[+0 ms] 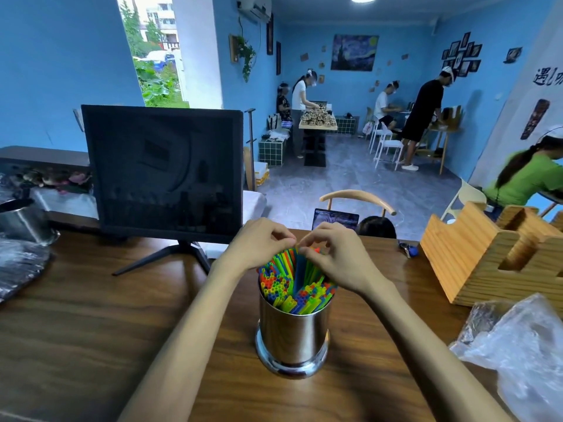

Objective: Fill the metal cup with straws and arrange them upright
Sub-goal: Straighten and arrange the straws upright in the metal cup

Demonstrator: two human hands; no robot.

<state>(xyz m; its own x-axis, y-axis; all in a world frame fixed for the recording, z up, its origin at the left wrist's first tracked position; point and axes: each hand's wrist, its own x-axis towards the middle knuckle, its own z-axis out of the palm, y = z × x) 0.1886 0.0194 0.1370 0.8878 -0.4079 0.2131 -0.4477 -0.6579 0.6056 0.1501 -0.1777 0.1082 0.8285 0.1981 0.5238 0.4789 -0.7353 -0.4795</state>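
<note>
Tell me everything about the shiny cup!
The cup is a tall, shiny metal cylinder with a wider rounded base. It stands upright on the wooden table. Colourful straws crowd it, sticking out above the rim. Neither hand seems to touch the cup itself.

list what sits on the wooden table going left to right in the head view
Second metal cup → black monitor → metal cup full of straws, with left hand and right hand at the straw tops → wooden holder → clear plastic bag.
</note>
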